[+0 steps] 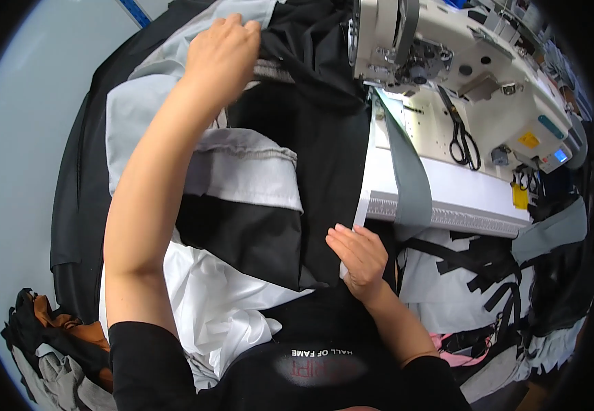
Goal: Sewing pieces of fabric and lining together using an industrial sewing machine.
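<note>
A large black cloth (335, 171) lies across the work surface, its right edge lined with a narrow white strip (365, 188) that runs up to the sewing machine (489, 61). My left hand (223, 44) reaches far over the layers with curled fingers, closed on black cloth beside a light grey piece; its fingertips are partly hidden. At the near end of the white strip, my right hand (360, 257) grips the edge of the black cloth, fingers together on top. A folded grey panel (242, 168) with a ragged seam lies between my arms. From the needle area hangs a grey-green fabric strip (410, 171).
Black-handled scissors (458, 137) lie on the machine bed, right of the needle. A ruler (454, 214) lines the bed's front edge. White fabric (208, 294) bunches near my body. Scraps (67, 342) are heaped at lower left; more pieces and black straps (496, 267) lie at right.
</note>
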The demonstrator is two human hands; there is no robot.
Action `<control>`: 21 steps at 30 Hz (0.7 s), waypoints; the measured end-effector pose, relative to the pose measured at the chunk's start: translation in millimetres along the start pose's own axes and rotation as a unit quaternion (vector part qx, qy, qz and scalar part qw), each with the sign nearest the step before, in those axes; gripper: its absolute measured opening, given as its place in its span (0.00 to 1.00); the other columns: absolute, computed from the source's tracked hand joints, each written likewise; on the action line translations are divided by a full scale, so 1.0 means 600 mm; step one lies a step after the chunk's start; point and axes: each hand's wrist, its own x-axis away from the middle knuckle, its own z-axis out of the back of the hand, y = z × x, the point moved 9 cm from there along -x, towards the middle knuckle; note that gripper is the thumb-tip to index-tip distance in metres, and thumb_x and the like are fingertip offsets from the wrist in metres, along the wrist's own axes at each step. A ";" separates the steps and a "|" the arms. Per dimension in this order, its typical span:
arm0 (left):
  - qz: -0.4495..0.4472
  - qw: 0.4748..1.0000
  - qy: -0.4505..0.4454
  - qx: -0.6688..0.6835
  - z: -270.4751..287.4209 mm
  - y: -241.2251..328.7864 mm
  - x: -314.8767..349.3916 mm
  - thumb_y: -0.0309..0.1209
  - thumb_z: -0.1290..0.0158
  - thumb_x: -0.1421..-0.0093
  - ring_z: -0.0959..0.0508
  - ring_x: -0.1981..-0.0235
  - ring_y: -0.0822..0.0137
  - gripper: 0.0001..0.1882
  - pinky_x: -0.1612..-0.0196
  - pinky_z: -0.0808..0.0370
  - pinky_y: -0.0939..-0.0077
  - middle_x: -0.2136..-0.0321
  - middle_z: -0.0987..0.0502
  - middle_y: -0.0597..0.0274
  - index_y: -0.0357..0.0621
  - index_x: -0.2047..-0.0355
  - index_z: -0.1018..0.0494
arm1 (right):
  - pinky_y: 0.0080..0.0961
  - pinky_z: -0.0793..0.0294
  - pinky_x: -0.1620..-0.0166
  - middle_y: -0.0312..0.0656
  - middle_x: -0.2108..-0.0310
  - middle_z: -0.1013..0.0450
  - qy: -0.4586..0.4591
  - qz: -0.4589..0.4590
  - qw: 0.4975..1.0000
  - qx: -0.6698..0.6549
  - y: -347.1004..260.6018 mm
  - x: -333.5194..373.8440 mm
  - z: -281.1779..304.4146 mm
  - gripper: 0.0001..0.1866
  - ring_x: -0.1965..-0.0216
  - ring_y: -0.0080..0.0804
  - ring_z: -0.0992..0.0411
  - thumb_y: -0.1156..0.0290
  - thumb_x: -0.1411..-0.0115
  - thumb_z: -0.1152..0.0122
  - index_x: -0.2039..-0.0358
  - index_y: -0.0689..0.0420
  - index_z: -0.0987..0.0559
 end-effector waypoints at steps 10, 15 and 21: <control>0.165 0.932 -0.035 0.320 -0.288 -0.148 -0.006 0.40 0.41 0.42 0.24 0.49 0.45 0.23 0.43 0.28 0.58 0.50 0.23 0.51 0.55 0.45 0.24 | 0.31 0.23 0.50 0.41 0.63 0.18 0.003 -0.045 0.998 -0.031 0.008 -0.003 -0.003 0.12 0.55 0.33 0.19 0.78 0.46 0.44 0.65 0.60 0.15; 0.191 0.789 0.180 0.555 -0.251 -0.155 -0.036 0.25 0.54 0.33 0.21 0.52 0.62 0.15 0.45 0.29 0.72 0.54 0.19 0.55 0.46 0.49 0.24 | 0.31 0.23 0.50 0.42 0.62 0.18 0.008 -0.065 0.997 -0.043 0.009 0.000 -0.005 0.11 0.55 0.33 0.20 0.80 0.46 0.44 0.65 0.60 0.15; 0.093 0.883 0.261 0.378 -0.053 -0.123 -0.048 0.21 0.51 0.36 0.26 0.76 0.66 0.09 0.68 0.29 0.79 0.74 0.26 0.55 0.43 0.56 0.27 | 0.32 0.22 0.51 0.42 0.63 0.18 0.007 -0.074 0.996 -0.040 0.013 -0.004 -0.008 0.10 0.56 0.35 0.19 0.81 0.49 0.40 0.66 0.60 0.15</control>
